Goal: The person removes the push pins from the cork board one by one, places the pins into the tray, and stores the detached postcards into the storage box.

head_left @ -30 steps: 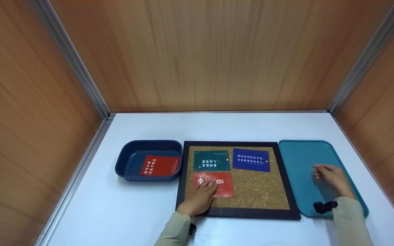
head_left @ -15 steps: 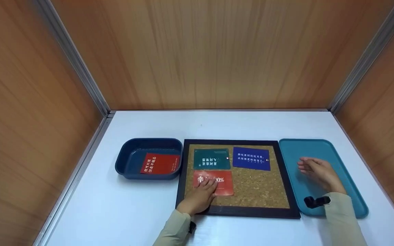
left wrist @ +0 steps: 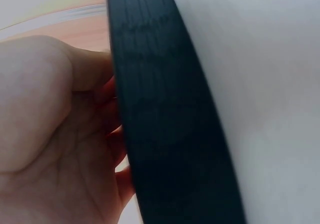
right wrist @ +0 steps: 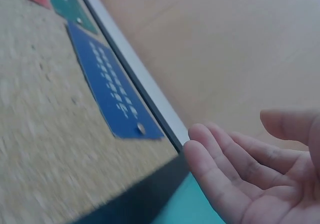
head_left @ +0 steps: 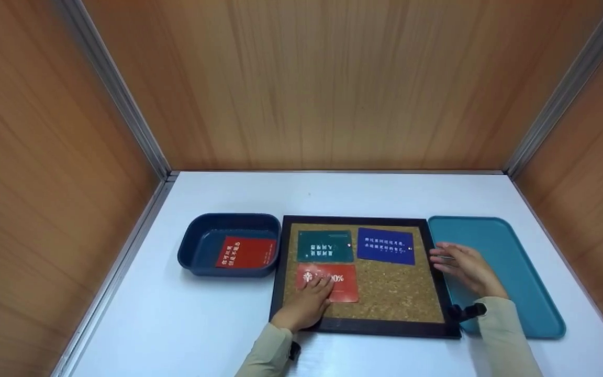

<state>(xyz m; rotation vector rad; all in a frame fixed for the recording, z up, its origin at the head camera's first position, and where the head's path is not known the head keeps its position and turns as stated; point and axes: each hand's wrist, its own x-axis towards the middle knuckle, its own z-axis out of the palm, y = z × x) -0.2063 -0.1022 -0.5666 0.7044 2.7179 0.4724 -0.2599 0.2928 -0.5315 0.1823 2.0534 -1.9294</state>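
Note:
My left hand lies over the lower-left part of a red card, fingers extended, covering some of its print. That card rests on a cork board with a black frame. Above it is a green card, and to the right of that a blue card, slightly tilted. Each has a small shiny pin head near its right edge. My right hand hovers by the board's right frame edge, fingers loosely bent. In the right wrist view its thumb stands apart from the fingertips, and nothing shows between them.
A dark blue bin left of the board contains another red card. Against the board's right side lies a teal tray, partly behind my right arm. Wooden panels enclose the white table at the back and sides.
My right hand has moved left from over the teal tray to the board's right edge, and its fingers have spread from a pinched pose. The left hand stays on the red card.

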